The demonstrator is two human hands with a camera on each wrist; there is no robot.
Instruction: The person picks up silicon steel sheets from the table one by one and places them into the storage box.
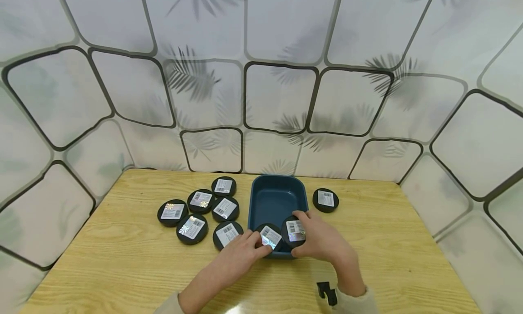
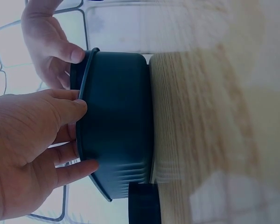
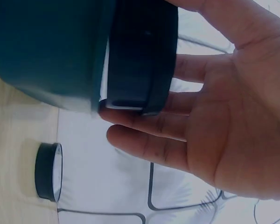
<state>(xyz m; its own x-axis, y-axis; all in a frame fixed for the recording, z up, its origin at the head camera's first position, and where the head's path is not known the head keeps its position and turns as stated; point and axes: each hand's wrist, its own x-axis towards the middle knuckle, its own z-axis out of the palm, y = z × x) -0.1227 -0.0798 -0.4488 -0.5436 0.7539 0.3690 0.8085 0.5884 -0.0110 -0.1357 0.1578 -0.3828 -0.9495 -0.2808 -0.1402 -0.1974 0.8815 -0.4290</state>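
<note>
My right hand [image 1: 323, 237] grips a flat round black container [image 1: 292, 231] with a white barcode label, its fingers and thumb around the edge. This container sits at the right front rim of a dark blue plastic bin [image 1: 278, 180]; in the right wrist view the container [image 3: 142, 56] overlaps the rim. My left hand [image 1: 241, 255] reaches over the bin's front left corner and holds a second labelled container [image 1: 271, 237] between thumb and fingers. In the left wrist view, the left thumb and fingertips lie at the bin's rim [image 2: 86, 77], and the held container is hidden.
Several matching containers lie label up left of the bin, one [image 1: 226, 234] close beside its wall. Another container [image 1: 325, 200] lies to its right. A small black object [image 1: 327, 293] is near my right wrist. Patterned curtain [image 1: 282, 96] hangs behind the wooden table [image 1: 392, 259].
</note>
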